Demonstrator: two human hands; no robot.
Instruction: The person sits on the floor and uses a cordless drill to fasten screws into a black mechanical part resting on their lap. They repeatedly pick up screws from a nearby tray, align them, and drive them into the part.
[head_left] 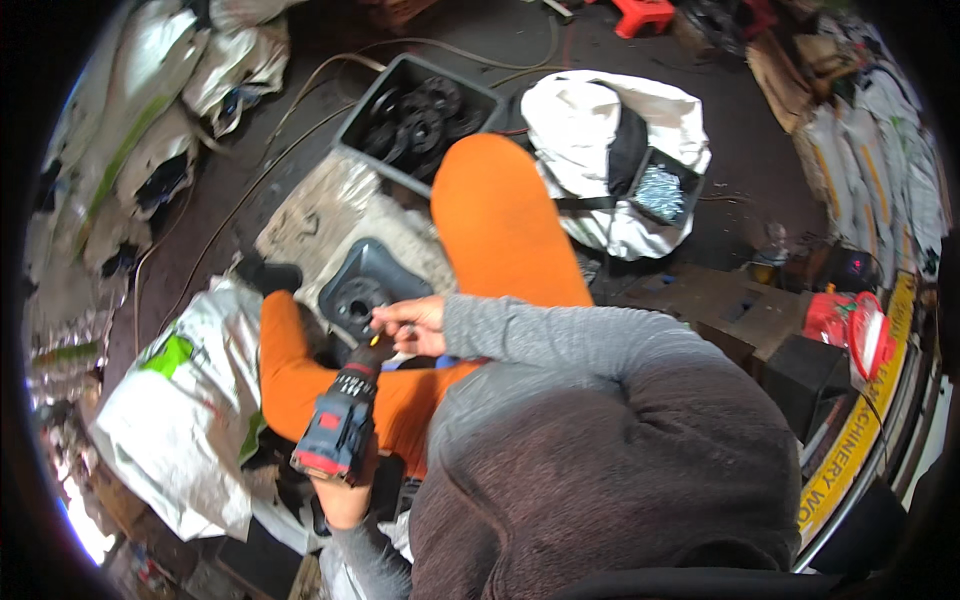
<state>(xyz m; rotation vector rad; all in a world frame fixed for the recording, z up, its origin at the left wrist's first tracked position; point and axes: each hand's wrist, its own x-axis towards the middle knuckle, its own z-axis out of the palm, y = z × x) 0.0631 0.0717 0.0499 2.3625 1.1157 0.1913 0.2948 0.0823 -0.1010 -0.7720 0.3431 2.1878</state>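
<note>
A cordless drill (pixel 345 425), dark with red accents, is gripped by my left hand (pixel 345 503), whose fingers are mostly hidden beneath it. The drill's front end points away from me, toward a grey, rounded-square plastic piece (pixel 365 262). In the middle of that piece sits a dark round part (pixel 360 298). My right hand (pixel 418 325) is beside the drill's tip, thumb and fingertips pinched together. Whatever those fingers hold, if anything, is too small to make out. A small yellow spot shows at the drill's front, just under the fingers.
Beyond my orange-clad knee stands a grey crate (pixel 488 100) of black round parts. A white sack (pixel 575 110) lies to its right, with a dark tray (pixel 690 200) of small shiny metal pieces on it. Another white sack (pixel 175 430) is at left. Cables (pixel 250 190) cross the floor.
</note>
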